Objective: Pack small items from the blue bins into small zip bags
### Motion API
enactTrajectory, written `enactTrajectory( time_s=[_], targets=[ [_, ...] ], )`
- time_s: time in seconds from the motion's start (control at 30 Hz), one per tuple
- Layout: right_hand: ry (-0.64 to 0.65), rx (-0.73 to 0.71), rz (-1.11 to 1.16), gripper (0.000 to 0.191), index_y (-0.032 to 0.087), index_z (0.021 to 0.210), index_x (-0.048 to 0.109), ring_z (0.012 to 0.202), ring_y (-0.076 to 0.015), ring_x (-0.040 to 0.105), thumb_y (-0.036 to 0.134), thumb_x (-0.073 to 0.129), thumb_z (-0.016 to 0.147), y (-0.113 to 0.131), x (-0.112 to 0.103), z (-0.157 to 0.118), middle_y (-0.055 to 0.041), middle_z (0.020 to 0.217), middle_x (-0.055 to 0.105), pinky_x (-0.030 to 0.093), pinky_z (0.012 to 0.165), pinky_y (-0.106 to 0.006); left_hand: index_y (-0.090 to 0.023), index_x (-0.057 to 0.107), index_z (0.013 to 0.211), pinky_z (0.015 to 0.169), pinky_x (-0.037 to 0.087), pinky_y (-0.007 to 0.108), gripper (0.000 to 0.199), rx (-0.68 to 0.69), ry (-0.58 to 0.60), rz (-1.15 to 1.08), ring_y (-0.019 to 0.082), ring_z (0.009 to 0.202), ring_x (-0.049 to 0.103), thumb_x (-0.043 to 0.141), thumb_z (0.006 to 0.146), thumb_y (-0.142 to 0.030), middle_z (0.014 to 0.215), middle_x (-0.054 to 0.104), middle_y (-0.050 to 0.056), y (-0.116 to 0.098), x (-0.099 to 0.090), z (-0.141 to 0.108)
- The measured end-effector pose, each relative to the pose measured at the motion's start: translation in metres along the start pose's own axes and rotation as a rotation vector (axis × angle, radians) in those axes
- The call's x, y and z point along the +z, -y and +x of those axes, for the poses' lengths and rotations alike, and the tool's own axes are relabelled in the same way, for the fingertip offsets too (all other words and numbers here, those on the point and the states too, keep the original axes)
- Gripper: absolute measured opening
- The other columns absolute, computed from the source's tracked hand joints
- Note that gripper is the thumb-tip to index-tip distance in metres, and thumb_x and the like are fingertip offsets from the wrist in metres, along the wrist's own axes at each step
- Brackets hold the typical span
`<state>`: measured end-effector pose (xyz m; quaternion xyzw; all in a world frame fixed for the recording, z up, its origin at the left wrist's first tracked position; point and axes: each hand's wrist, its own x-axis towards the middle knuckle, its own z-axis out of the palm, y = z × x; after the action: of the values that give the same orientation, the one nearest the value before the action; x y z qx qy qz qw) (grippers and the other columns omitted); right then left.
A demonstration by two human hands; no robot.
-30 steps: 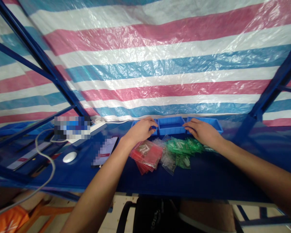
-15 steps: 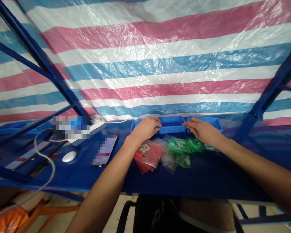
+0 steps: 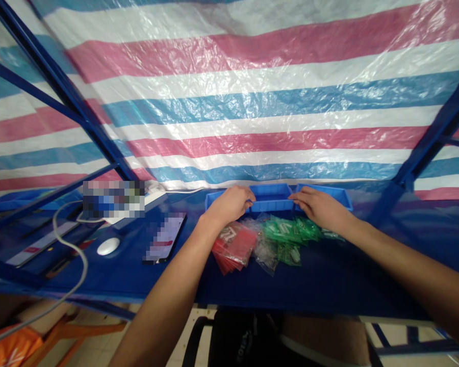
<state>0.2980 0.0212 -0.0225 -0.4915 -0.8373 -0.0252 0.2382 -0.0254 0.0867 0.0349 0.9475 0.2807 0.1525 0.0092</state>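
Note:
Three shallow blue plastic bins stand in a row at the back of the table. The middle bin (image 3: 271, 205) lies between my hands, its inside bare. My left hand (image 3: 231, 204) is closed, fingertips pinching where the middle bin meets the left bin (image 3: 211, 198), which it largely covers. At the other end, my right hand (image 3: 321, 208) pinches the walls where the middle bin meets the right bin (image 3: 342, 196). Below the hands lie red plastic bags (image 3: 235, 247), clear bags (image 3: 265, 253) and green bags (image 3: 285, 229), with small parts inside.
To the left are a phone (image 3: 166, 237), a white mouse (image 3: 108, 246), a pale cable (image 3: 84, 265) and a white power strip (image 3: 137, 211). Blue frame posts (image 3: 436, 132) flank the table, with a striped sheet (image 3: 252, 102) behind. Another person's orange clothing (image 3: 13, 349) shows lower left.
Both hands stay at the bins in nearly the same pose. The view has shifted very slightly; the bags and bins look unmoved.

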Motion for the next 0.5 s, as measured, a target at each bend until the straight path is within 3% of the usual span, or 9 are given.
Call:
enactTrajectory(
  time_s=[0.23, 0.5],
  targets=[
    [-0.003, 0.003, -0.023, 0.038, 0.02, 0.132, 0.073, 0.1, -0.0292, 0.073, 0.022, 0.044, 0.108, 0.002, -0.001, 0.001, -0.0136, 0.113, 0.07, 0.057, 0.095, -0.043, -0.019, 0.081, 0.105, 0.1, 0.058, 0.032, 0.026, -0.034, -0.025, 0.039, 0.023, 0.107, 0.077, 0.06, 0.094, -0.01, 0.115, 0.081, 0.008, -0.011, -0.003, -0.003],
    [-0.001, 0.031, -0.039, 0.038, 0.019, 0.132, 0.074, 0.099, -0.0289, 0.073, 0.017, 0.046, 0.105, 0.008, -0.002, 0.001, -0.0139, 0.113, 0.071, 0.056, 0.095, -0.041, -0.021, 0.083, 0.099, 0.101, 0.058, 0.031, 0.025, -0.086, -0.029, 0.039, 0.023, 0.102, 0.077, 0.062, 0.092, -0.01, 0.105, 0.082, 0.008, -0.02, -0.005, -0.005]
  ],
)
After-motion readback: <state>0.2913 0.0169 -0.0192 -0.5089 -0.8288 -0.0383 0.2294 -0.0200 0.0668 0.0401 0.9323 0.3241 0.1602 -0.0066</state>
